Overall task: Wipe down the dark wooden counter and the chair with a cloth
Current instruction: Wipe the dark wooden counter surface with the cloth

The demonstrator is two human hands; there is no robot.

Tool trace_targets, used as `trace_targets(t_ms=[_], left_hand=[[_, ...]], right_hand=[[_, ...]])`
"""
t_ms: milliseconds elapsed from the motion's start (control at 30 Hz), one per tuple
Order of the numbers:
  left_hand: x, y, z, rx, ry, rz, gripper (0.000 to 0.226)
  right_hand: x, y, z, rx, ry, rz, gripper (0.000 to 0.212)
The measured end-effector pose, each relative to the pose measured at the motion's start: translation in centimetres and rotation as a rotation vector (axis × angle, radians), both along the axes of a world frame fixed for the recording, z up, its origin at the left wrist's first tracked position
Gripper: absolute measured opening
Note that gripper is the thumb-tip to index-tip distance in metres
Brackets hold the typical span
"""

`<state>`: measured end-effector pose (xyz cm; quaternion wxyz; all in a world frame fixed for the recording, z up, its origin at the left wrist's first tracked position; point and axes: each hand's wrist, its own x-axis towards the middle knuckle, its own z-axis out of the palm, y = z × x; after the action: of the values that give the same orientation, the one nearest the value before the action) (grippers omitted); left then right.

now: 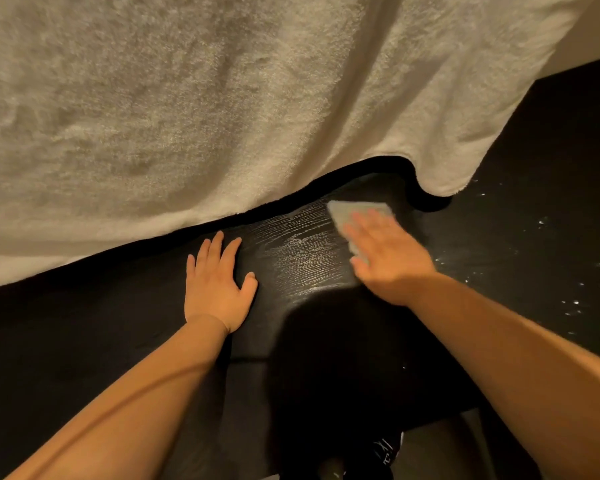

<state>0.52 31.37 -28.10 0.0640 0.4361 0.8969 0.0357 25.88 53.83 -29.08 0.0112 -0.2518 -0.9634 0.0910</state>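
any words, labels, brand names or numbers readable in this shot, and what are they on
No text can be read anywhere in this view.
White marks on the dark item at the bottom edge: too blurred and small to tell whether they are letters.
White towel, pale cloth under the right hand, dark wooden counter: no print or label showing.
White specks on the counter: scattered dots, not writing.

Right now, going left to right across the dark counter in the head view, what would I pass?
Left hand flat on the counter → shiny patch of wood grain → right hand pressing the pale cloth → scattered white specks.
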Motion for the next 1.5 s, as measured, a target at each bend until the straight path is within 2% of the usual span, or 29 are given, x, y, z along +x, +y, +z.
trace_targets(t_ms=[100, 167, 233, 367, 467, 600, 700, 767, 867, 967, 1000, 1133, 1200, 1267, 1400, 1500], left_hand=[[0.0, 0.0, 0.0, 0.011, -0.007, 0.002, 0.071], [0.1, 0.0, -0.1, 0.019, -0.002, 0.002, 0.07], [0.2, -0.1, 0.0, 0.027, -0.009, 0.005, 0.07], [0.2, 0.0, 0.3, 0.028, -0.009, -0.002, 0.068], [0.4, -0.2, 0.3, 0.026, -0.015, -0.007, 0.066], [0.6, -0.2, 0.6, 0.021, -0.016, -0.035, 0.063], [0.9, -0.1, 0.6, 0.015, -0.02, -0.061, 0.062], [1.1, 0.0, 0.8, -0.01, -0.032, -0.062, 0.063], [1.9, 0.1, 1.1, -0.006, -0.077, -0.089, 0.063], [3.7, 0.1, 1.3, -0.026, -0.096, -0.215, 0.066], [4.7, 0.1, 1.3, -0.038, -0.088, -0.278, 0.067], [7.8, -0.1, 0.6, -0.051, -0.014, -0.386, 0.075], [7.8, -0.1, 0.1, -0.048, -0.004, -0.382, 0.076], [7.5, -0.2, 0.0, -0.052, -0.002, -0.388, 0.077], [7.6, -0.3, 0.1, -0.049, -0.006, -0.39, 0.075], [7.7, -0.2, 0.2, -0.062, -0.011, -0.382, 0.074]], right_hand=[[2.3, 3.2, 1.1, -0.034, -0.031, -0.376, 0.07], [1.9, 1.9, 1.3, -0.024, -0.031, -0.498, 0.069], [1.0, -1.8, 0.9, -0.041, -0.016, -0.428, 0.069], [1.6, -9.9, 0.6, -0.075, 0.06, -0.108, 0.069], [4.1, -9.4, 1.1, -0.071, 0.026, -0.043, 0.071], [7.7, -4.3, 1.0, -0.052, -0.098, -0.452, 0.076], [6.8, -5.3, 0.9, -0.088, -0.099, -0.636, 0.076], [4.8, -8.6, 1.2, -0.103, -0.07, -0.582, 0.076], [3.9, -14.3, 1.5, -0.163, -0.039, -0.314, 0.077], [6.3, -13.7, 2.0, -0.154, -0.081, -0.155, 0.075], [7.5, -12.1, 1.8, -0.122, -0.108, -0.208, 0.076], [11.3, -5.2, 1.5, -0.154, -0.178, -0.689, 0.081], [10.3, -5.4, 1.5, -0.152, -0.161, -0.76, 0.073], [8.2, -8.2, 1.7, -0.146, -0.12, -0.722, 0.071], [6.1, -15.7, 1.6, -0.12, -0.042, -0.369, 0.075], [7.6, -13.6, 1.4, -0.132, -0.112, -0.26, 0.074]])
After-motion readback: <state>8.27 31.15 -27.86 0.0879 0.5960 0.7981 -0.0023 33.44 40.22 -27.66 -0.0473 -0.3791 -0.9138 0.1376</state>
